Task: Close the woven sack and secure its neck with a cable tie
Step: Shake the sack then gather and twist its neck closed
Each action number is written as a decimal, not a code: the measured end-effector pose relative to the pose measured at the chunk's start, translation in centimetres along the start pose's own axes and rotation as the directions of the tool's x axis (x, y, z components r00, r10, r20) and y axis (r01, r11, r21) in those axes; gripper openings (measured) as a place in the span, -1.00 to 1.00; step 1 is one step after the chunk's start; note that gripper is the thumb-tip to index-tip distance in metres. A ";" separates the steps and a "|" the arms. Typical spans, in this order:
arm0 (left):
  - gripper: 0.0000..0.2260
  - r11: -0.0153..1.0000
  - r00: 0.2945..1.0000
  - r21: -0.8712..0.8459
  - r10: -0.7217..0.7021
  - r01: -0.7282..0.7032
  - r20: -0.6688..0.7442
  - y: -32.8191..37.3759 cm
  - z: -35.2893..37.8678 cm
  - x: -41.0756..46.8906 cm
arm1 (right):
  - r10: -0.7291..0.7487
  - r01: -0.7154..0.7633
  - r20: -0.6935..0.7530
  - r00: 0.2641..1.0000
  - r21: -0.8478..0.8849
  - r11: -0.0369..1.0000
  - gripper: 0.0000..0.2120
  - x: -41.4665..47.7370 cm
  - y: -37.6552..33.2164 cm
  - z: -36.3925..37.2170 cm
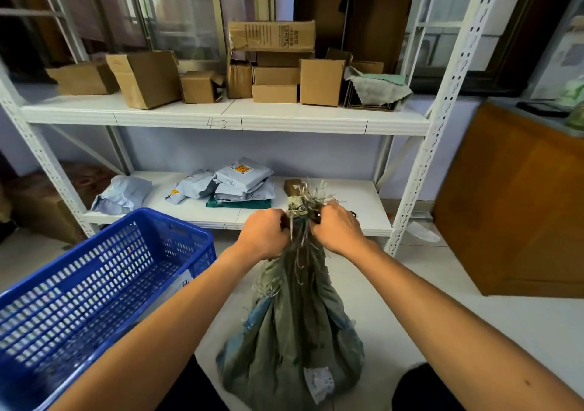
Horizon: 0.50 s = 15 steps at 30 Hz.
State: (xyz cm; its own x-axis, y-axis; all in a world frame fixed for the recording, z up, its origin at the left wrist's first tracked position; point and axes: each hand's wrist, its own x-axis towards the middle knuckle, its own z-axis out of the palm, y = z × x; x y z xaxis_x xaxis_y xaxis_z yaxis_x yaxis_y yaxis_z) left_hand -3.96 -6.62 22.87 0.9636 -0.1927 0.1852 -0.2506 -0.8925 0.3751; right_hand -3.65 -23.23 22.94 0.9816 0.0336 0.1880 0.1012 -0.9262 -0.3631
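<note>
Grey-green woven sack stands upright on the pale tiled floor, just in front of the front edge of the lower shelf, its body bulging at the base and narrowing upward to a gathered neck. Both hands are clenched on that neck from opposite sides: the left hand grips it with fingers curled round the bunched cloth, and the right hand grips it at the same height, knuckles up. Frayed strands of the sack's mouth stick up above the two fists and trail down between them. A white label sits low on the sack's near side. A thin dark loop shows just past the right hand; whether it is the cable tie cannot be told.

At the left, near the sack, a blue plastic crate with slotted walls lies under the left forearm. On the lower shelf rest grey mailer bags, toward its middle and left end. The upper shelf of the white metal rack carries cardboard boxes along its length. A wooden cabinet stands on the floor at the right, well apart from the sack
</note>
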 end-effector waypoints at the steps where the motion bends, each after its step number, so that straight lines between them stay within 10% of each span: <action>1: -0.89 1.000 1.000 0.019 0.018 -0.018 -0.010 0.0 0.1 0.0 | 0.009 -0.009 0.006 1.000 -0.002 1.000 -0.73 -0.1 0.0 -0.1; 10: -0.82 0.951 0.998 -0.304 -0.043 0.053 0.039 0.1 0.7 -0.6 | 0.210 -0.255 0.152 0.966 0.418 0.872 -0.80 0.4 0.5 0.7; 15: -0.80 0.728 0.960 -0.639 -0.097 0.249 0.263 -0.2 1.7 -0.8 | 0.191 -0.382 0.344 0.919 0.664 0.642 -0.81 0.0 0.7 0.8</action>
State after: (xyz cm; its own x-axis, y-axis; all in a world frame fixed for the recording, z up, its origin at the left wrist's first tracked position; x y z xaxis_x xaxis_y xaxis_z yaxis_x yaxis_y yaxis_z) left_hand -4.55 -6.97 21.14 0.9738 -0.2054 -0.0974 -0.0021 -0.4365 0.8997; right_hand -3.42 -23.59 21.92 0.9774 -0.0170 -0.2108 -0.2028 -0.3582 -0.9114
